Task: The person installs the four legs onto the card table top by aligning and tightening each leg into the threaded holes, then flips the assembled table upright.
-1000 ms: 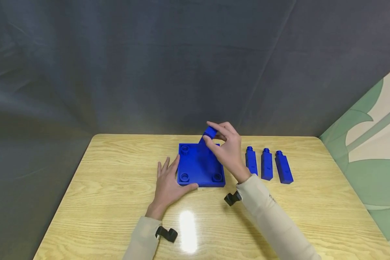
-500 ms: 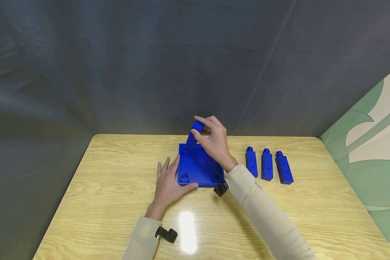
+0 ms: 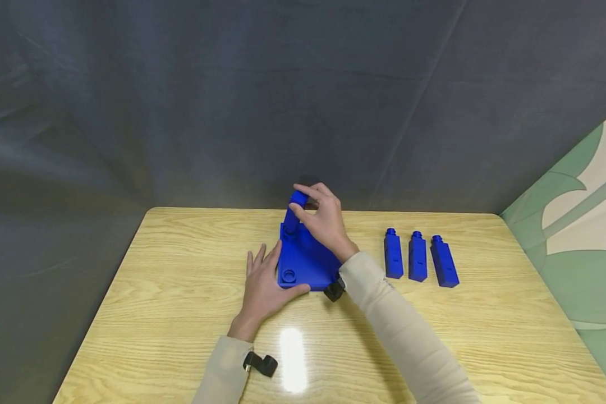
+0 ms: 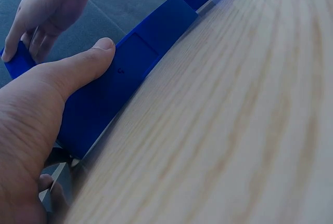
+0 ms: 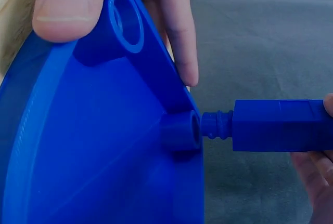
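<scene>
A shallow blue square tray-like panel [image 3: 310,261] with raised edges and round corner sockets lies on the table. My left hand [image 3: 264,289] spans its near left corner, straight thumb along the front wall and fingers along the left side. My right hand [image 3: 325,221] pinches the end of a blue square leg [image 3: 294,212] between thumb and fingers. In the right wrist view the leg [image 5: 281,125] points its ribbed peg [image 5: 217,125] straight at a socket [image 5: 182,130], tip right at the mouth. This is the far left socket; my right arm hides the panel's right side.
Three more blue legs [image 3: 417,258] lie side by side to the right of the panel, ribbed ends facing away from me. The wooden table [image 3: 182,314] ends at a dark curtain [image 3: 283,112] behind. A green and cream patterned surface [image 3: 586,258] stands at the right.
My right hand has carried the leg leftward across the panel to the far left socket and turned it more upright. My left hand has stayed at the panel's corner.
</scene>
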### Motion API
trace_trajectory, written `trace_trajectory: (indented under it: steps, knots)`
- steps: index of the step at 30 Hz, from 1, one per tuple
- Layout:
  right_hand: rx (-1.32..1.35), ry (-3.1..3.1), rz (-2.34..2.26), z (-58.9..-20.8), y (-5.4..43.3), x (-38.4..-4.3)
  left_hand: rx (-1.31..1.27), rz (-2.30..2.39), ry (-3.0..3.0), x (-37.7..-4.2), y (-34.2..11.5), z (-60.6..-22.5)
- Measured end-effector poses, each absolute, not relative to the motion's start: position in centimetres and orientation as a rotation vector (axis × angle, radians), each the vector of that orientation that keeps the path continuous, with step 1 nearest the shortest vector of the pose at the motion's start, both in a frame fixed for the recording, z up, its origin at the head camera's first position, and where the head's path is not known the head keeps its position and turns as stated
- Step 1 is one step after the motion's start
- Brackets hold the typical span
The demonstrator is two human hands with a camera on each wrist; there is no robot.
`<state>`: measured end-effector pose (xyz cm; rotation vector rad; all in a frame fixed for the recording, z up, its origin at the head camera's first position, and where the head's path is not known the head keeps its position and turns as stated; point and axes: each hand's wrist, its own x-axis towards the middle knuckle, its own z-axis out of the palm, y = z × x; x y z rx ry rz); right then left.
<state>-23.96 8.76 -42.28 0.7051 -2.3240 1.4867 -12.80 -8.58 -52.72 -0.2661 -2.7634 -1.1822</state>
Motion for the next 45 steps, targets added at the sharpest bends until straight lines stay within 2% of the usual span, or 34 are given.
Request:
trace_trajectory:
  steps: [31, 45]
  knots:
    - [0.78, -2.453, 1.452, -42.76, 8.71, -24.69, -0.277, -1.168, -2.759, -12.83, -8.61, -52.7]
    - [0.651, -2.448, 1.382, -43.24, 8.51, -24.62, -0.267, -1.184, -2.77, -12.65, -8.51, -52.69]
